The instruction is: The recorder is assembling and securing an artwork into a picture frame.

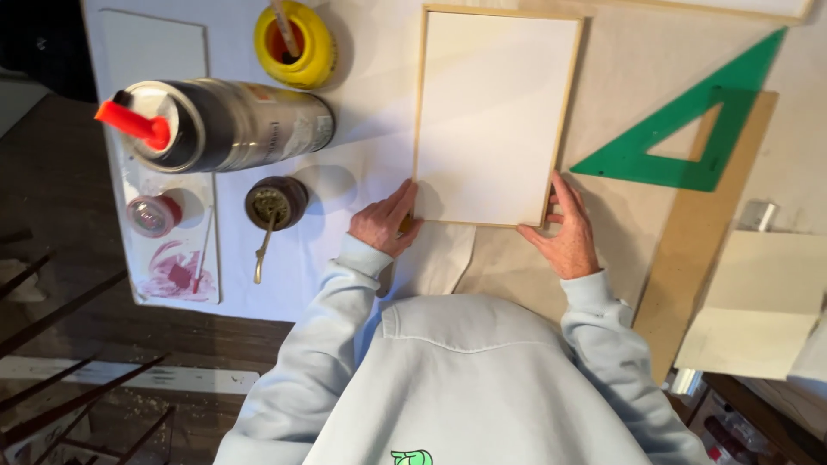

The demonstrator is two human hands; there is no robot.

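Two hands sit at the near corners of a flat white board with a thin pale wooden frame (pixel 494 116), so it stays square on the paper-covered surface (pixel 362 146). The left hand (pixel 385 224) has a curled grip on the left corner. The right hand (pixel 564 232) lies open, fingers pressing the right edge. A green plastic triangle ruler (pixel 689 129) lies just beside the board. A silver spray can with a red nozzle (pixel 224 125) rests on its side well apart.

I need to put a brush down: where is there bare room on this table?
Bare patch: between the white panel and green set square. Another lies between the brown cup and left hand. Crowded: the spray can and yellow jar side.
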